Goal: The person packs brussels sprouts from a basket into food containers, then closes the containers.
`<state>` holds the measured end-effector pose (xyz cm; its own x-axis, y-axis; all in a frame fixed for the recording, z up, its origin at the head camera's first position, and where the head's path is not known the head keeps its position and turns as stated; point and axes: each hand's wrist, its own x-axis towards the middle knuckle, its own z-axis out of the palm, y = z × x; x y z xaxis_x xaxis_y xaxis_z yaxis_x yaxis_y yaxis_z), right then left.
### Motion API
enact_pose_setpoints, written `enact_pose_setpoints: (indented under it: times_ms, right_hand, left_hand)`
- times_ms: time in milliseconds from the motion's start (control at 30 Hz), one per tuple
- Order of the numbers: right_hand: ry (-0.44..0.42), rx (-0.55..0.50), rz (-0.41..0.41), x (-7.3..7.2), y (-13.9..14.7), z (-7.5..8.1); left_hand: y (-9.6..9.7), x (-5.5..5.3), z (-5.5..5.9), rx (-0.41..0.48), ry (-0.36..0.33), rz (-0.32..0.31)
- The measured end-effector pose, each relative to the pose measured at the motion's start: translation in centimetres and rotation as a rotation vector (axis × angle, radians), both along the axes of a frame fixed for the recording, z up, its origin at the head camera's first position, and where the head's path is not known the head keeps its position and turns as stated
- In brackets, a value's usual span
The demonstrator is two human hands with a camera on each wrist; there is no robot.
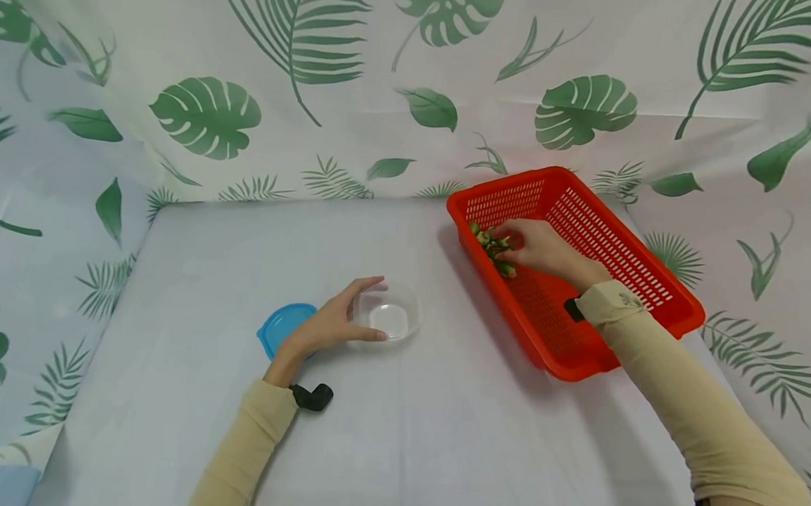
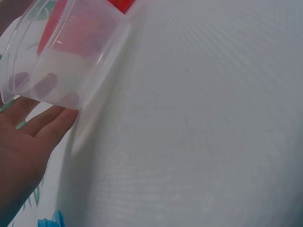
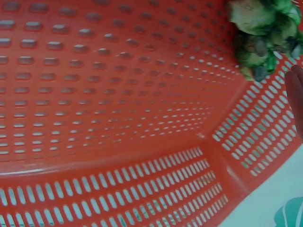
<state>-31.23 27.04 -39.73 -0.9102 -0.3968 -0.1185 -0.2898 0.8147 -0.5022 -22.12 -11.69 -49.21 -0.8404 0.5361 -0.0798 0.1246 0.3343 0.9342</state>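
Nearest the camera, the right one of two beige sleeves (image 1: 686, 413) crossed over the basket's (image 1: 547, 306) near rim. One leaf-printed cloth (image 1: 356, 140) rose behind one white table (image 1: 395, 443), which gave free room between bowl (image 1: 391, 313) and basket, and more along its near side. That single red basket stood at the table's right. Within it, the right hand (image 1: 539, 248) reached the greens (image 1: 491, 246) at the left wall; I could not tell whether it gripped them. The left hand (image 1: 329, 322) grasped the one clear bowl, thumb and fingers round its side. One blue lid (image 1: 283, 329) lay just beside, partly hidden by that hand. The small greens overlapped too much to count.
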Motion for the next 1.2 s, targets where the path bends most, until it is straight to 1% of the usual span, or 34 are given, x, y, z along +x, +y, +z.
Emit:
enact_pose_setpoints:
  times_ms: [133, 200, 400, 567, 700, 1000, 1200]
  right_hand:
    - [-0.041, 0.03, -0.018, -0.5, 0.2, -0.8]
    - [-0.047, 0.043, -0.021, -0.7, 0.4, -1.1]
    - [-0.014, 0.047, 0.002, -1.3, 0.5, -1.9]
    - [0.02, 0.059, 0.03, -1.7, 0.4, -2.3]
    - [0.037, 0.076, 0.038, -2.0, 0.4, -2.5]
    - [0.04, 0.084, 0.048, -2.2, 0.6, -3.0]
    - [0.044, 0.084, 0.041, -2.2, 0.6, -2.9]
  left_hand:
    - [-0.1, 0.1, 0.0, 0.007, -0.011, -0.003]
    - [-0.2, 0.1, 0.0, 0.01, -0.016, -0.006]
    - [-0.2, 0.2, -0.1, 0.011, -0.013, -0.004]
    - [-0.2, 0.2, -0.2, 0.005, -0.012, 0.001]
    - [-0.2, 0.1, -0.3, 0.017, -0.014, -0.004]
    - [-0.2, -0.1, 0.0, 0.034, -0.03, -0.02]
    - [-0.3, -0.1, -0.2, 0.035, -0.028, -0.021]
